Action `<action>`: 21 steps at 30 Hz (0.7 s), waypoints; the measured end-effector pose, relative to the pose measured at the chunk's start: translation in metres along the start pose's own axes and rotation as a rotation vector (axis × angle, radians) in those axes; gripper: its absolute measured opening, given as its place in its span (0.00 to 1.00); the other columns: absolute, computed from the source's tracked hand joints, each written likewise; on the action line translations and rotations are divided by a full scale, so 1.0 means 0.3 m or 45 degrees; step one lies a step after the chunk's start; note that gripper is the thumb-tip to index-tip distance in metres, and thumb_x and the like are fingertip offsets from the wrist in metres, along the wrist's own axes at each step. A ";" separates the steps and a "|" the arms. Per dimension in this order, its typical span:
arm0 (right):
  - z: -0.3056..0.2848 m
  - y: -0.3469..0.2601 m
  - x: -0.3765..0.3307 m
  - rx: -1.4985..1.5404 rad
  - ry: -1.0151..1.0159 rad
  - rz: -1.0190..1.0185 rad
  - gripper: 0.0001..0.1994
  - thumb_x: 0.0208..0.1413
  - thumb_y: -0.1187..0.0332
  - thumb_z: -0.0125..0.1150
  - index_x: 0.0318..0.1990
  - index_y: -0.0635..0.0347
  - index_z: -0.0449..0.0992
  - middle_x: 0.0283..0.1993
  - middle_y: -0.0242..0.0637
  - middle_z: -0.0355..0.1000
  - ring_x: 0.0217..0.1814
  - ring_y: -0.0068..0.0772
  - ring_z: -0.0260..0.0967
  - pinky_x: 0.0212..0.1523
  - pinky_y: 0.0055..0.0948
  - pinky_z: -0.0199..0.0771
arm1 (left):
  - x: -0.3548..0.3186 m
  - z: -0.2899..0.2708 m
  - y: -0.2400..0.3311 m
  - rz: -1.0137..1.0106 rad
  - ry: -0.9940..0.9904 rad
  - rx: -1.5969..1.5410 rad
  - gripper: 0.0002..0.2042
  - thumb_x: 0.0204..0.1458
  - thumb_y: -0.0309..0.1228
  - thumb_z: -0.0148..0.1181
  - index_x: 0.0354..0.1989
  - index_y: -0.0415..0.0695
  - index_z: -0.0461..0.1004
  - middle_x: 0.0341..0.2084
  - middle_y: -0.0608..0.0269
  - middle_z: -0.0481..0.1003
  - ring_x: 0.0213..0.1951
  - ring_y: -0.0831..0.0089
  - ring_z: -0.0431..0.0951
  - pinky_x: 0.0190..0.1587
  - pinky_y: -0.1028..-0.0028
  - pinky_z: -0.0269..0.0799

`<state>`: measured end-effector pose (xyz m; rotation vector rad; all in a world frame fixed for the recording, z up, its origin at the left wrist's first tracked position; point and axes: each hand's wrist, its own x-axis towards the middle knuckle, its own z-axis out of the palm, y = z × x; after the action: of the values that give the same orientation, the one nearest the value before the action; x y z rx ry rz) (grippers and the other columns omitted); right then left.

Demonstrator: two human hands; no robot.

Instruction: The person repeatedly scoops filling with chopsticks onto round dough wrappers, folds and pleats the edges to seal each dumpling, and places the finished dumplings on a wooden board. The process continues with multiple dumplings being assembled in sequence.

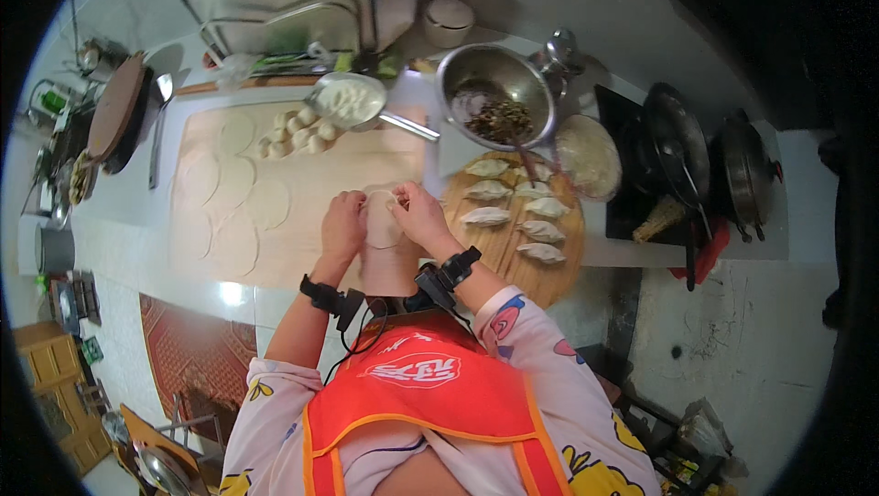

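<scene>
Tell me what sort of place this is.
Probably a home kitchen: a wok sits on a black stove, dumplings lie on a round wooden board, and a steel bowl holds what looks like filling.

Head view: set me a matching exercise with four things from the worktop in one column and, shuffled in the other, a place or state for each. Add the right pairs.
Column one
1. Dough wrapper
2. Folded dumplings
3. Metal bowl
4. Small dough lumps

Column two
A. Lying on the round wooden board
B. Clustered beside the flour scoop
C. Held between the left hand and the right hand
D. Holding a dark chopped mixture

Right pairs: 1-C, 2-A, 3-D, 4-B
</scene>
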<state>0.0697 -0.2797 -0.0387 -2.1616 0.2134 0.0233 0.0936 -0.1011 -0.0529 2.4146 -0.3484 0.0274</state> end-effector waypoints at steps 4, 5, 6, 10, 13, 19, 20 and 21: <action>-0.183 0.145 -0.066 0.485 0.406 0.182 0.23 0.50 0.68 0.70 0.53 0.59 0.69 0.41 0.37 0.68 0.35 0.33 0.69 0.39 0.33 0.74 | 0.064 -0.009 0.083 0.044 0.116 0.002 0.12 0.52 0.25 0.58 0.45 0.41 0.72 0.38 0.51 0.74 0.43 0.53 0.74 0.45 0.61 0.72; -0.236 0.178 -0.077 0.670 0.551 0.219 0.24 0.50 0.68 0.71 0.54 0.58 0.69 0.42 0.36 0.67 0.36 0.32 0.68 0.39 0.33 0.74 | 0.071 -0.011 0.108 0.067 0.171 -0.030 0.12 0.52 0.25 0.58 0.46 0.41 0.72 0.38 0.51 0.74 0.43 0.53 0.74 0.45 0.62 0.72; -0.294 0.208 -0.074 0.559 0.658 0.121 0.25 0.50 0.69 0.71 0.56 0.58 0.68 0.43 0.35 0.65 0.37 0.30 0.67 0.39 0.33 0.73 | 0.080 0.001 0.144 -0.009 0.013 -0.229 0.12 0.56 0.26 0.58 0.48 0.40 0.73 0.41 0.54 0.74 0.42 0.59 0.76 0.45 0.64 0.73; -0.491 0.247 0.004 0.144 0.760 -0.253 0.26 0.51 0.71 0.70 0.58 0.57 0.69 0.44 0.35 0.64 0.41 0.29 0.66 0.40 0.32 0.71 | 0.177 0.147 0.342 -0.565 -0.431 -1.321 0.16 0.60 0.31 0.57 0.55 0.40 0.67 0.44 0.60 0.74 0.44 0.67 0.77 0.45 0.69 0.73; -0.624 0.206 0.137 -0.124 0.677 -0.574 0.10 0.52 0.72 0.67 0.42 0.62 0.79 0.36 0.42 0.71 0.38 0.41 0.70 0.37 0.33 0.70 | 0.310 0.254 0.464 -0.794 -0.333 -1.605 0.19 0.62 0.33 0.55 0.60 0.44 0.62 0.44 0.61 0.74 0.44 0.69 0.77 0.42 0.71 0.75; -0.815 0.082 0.199 0.125 0.417 -0.395 0.04 0.56 0.74 0.63 0.35 0.66 0.79 0.33 0.39 0.73 0.36 0.35 0.73 0.37 0.28 0.71 | 0.460 0.363 0.546 -1.081 -0.328 -1.631 0.18 0.63 0.30 0.51 0.60 0.52 0.58 0.45 0.58 0.73 0.37 0.64 0.80 0.32 0.71 0.79; -0.832 0.072 0.212 0.082 0.434 -0.450 0.05 0.56 0.73 0.63 0.36 0.66 0.79 0.34 0.40 0.74 0.37 0.32 0.74 0.38 0.27 0.71 | 0.465 0.370 0.545 -1.082 -0.333 -1.594 0.17 0.63 0.29 0.51 0.59 0.51 0.58 0.43 0.58 0.74 0.35 0.64 0.80 0.29 0.72 0.80; -0.827 0.066 0.233 0.122 0.397 -0.381 0.05 0.56 0.73 0.64 0.36 0.65 0.79 0.35 0.40 0.75 0.37 0.32 0.74 0.39 0.27 0.71 | 0.468 0.375 0.543 -1.083 -0.339 -1.557 0.15 0.63 0.28 0.50 0.57 0.49 0.59 0.41 0.57 0.74 0.32 0.65 0.80 0.26 0.74 0.80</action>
<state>0.1194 -0.5046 0.0786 -2.0725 0.0645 -0.4876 0.1790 -0.3258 -0.0194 1.1744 0.4663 -0.6798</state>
